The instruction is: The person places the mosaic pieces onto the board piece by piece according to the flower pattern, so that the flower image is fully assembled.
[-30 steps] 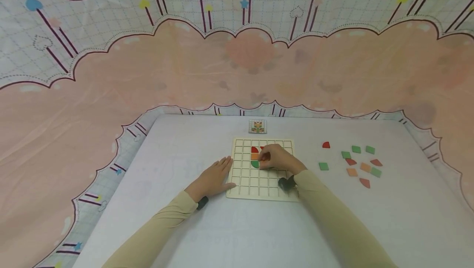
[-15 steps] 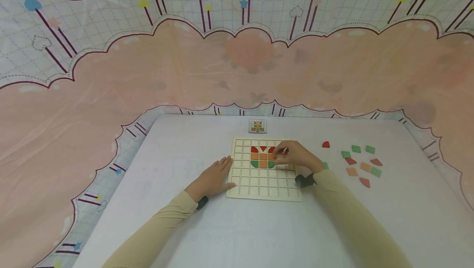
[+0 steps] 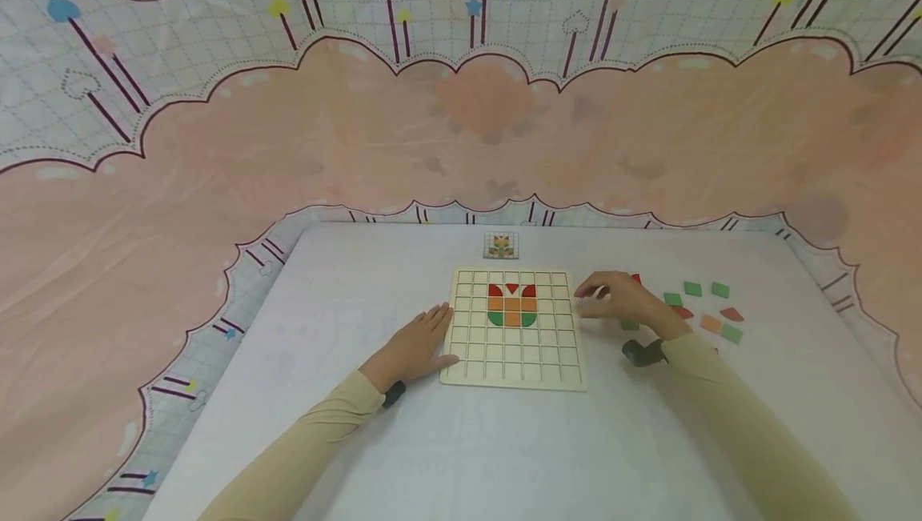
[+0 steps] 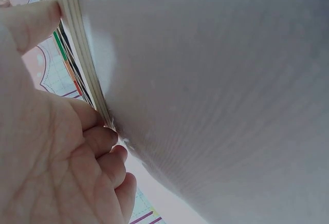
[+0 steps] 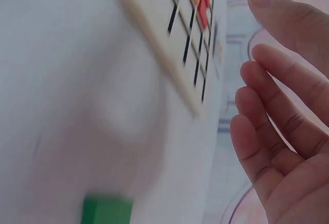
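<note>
A pale grid board [image 3: 513, 357] lies flat on the white table. Red, orange and green tiles form a cup-like shape in its upper middle, with an orange tile [image 3: 512, 305] at the center. My left hand [image 3: 406, 349] rests at the board's left edge with fingers extended; the left wrist view shows the thumb and fingertips against the board's side [image 4: 85, 54]. Off the right edge of the board, my right hand [image 3: 623, 299] is in the air. Its fingers are loosely bent and hold nothing, as the right wrist view of the hand [image 5: 293, 126] shows.
Loose tiles lie to the right: several green squares [image 3: 693, 290], an orange square [image 3: 710, 324] and red pieces [image 3: 731, 315], some partly behind my right hand and sleeve. A small pattern card [image 3: 501, 246] lies behind the board. A patterned cloth [image 3: 403, 137] hangs beyond the table.
My right hand has come off the tiles on the board and moved right toward the loose tiles, uncovering the whole tile pattern. The left hand has stayed put.
</note>
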The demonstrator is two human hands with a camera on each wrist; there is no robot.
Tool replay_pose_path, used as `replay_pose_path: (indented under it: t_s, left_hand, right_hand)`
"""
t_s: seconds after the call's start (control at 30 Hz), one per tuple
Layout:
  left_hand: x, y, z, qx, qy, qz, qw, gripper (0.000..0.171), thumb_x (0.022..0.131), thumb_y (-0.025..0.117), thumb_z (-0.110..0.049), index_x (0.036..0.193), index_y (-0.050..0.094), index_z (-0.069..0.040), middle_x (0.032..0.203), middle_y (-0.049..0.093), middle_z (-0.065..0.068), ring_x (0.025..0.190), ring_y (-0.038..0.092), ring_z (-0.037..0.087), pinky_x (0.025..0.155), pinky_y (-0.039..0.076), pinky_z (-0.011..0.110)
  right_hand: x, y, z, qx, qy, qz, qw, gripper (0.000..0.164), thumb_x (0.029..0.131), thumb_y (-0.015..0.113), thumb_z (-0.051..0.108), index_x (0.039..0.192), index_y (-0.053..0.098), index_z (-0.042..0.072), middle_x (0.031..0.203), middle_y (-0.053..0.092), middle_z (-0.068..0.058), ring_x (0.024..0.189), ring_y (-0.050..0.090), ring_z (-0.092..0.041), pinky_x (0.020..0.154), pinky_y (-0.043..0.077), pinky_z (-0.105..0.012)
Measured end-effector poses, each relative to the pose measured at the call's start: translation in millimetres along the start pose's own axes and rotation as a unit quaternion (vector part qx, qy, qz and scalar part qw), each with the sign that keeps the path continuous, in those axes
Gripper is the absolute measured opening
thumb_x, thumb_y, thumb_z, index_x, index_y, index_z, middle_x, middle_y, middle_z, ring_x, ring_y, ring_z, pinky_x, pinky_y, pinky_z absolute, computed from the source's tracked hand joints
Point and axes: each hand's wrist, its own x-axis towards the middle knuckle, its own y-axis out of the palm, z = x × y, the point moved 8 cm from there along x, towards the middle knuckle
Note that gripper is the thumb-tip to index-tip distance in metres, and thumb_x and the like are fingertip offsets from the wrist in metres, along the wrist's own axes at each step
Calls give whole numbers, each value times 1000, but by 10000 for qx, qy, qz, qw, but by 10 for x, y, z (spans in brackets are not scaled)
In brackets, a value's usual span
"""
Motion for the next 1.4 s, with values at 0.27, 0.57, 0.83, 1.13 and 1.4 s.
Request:
replay_pose_path:
  t_s: [0.27, 0.57, 0.83, 1.13, 1.4]
  left_hand:
    - [3, 6, 2, -27, -13, 17, 10000, 86, 92, 46, -57, 149, 17, 0, 157, 19, 15, 145, 19, 28, 119, 22, 40]
    - [-3, 2, 6, 18, -15, 6, 10000, 85, 92, 45, -57, 149, 18, 0, 157, 19, 15, 145, 19, 28, 119, 22, 40]
    - [2, 13, -8, -14, 25, 14, 10000, 85, 92, 45, -57, 149, 18, 1, 156, 20, 15, 145, 20, 29, 118, 23, 40]
    - [6, 21, -5, 72, 33, -2, 10000, 85, 92, 45, -57, 149, 19, 0, 156, 20, 15, 145, 21, 29, 118, 24, 40]
    - [11, 24, 1, 82, 21, 22, 10000, 86, 92, 45, -57, 149, 17, 0, 157, 19, 15, 145, 20, 29, 118, 23, 40]
  right_hand:
    - [-331, -176, -292, -55, 331, -147, 9993, 29, 75, 78, 11, 101, 68, 1, 100, 69, -13, 88, 60, -26, 75, 53, -27]
    - [-568, -199, -649, -63, 1229, 125, 9923, 32, 79, 75, 15, 108, 67, 5, 112, 65, -13, 98, 59, -24, 82, 52, -30]
    - [-628, -127, -745, -192, 1347, 307, 9902, 34, 81, 70, 10, 114, 62, 2, 115, 64, -18, 104, 60, -33, 91, 50, -48]
    - [-624, -115, -772, -280, 1241, 209, 9917, 27, 83, 67, 5, 109, 64, 1, 109, 65, -18, 101, 62, -33, 88, 52, -47]
    - [-607, -115, -752, -418, 1206, 132, 9917, 25, 83, 68, 6, 107, 65, 2, 106, 66, -15, 99, 61, -31, 88, 52, -47]
